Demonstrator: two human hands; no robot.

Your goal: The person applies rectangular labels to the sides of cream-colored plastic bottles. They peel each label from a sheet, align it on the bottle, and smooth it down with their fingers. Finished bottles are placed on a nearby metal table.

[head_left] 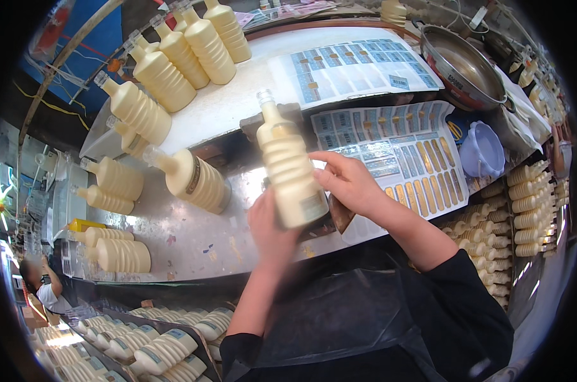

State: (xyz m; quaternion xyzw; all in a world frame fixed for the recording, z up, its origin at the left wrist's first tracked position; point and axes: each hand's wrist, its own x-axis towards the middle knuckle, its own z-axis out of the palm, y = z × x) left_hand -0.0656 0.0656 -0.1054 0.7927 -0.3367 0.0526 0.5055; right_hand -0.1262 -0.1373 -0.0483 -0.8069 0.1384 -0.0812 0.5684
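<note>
Gap to the left, held bottle (pixel 293 175) filling the middle.
Metal bench (pixel 196 251) lies open between the left hand (pixel 270 223) and the cream bottles (pixel 126 256) at its left end; a banded bottle (pixel 202 186) blocks the far side. Past the right hand (pixel 351 183), a flat label sheet (pixel 438 169) (low enough to reach across) leaves passage as far as the lilac bucket (pixel 482 154), with a wide pan (pixel 463 67) beyond.

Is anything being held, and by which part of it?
Yes, a cream bottle: the right hand holds its ribbed right side; the blurred left hand is at its lower left side, contact unclear.
</note>
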